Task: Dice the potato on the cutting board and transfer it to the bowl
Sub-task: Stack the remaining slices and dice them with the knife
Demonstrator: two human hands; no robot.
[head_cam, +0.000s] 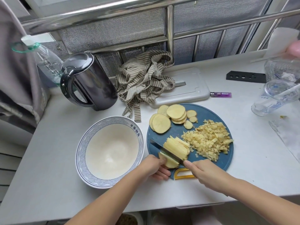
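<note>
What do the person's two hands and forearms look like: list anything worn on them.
Both hands are bare: the left hand and the right hand wear no gloves, and no ring shows on the visible fingers. The left forearm and the right forearm are uncovered to the frame's edge, with no sleeve, watch or bracelet in view.

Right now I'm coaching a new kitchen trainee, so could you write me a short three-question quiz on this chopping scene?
1. True or false: the bowl already holds diced potato.
2. The right hand grips the knife. The left hand steadies: A the bowl, B a potato piece, C a carrot.
3. Fill in: the round slices lie at the cutting board's ___ edge, away from the person.
Key: 1 false, it lies on the board; 2 B; 3 far.
</note>
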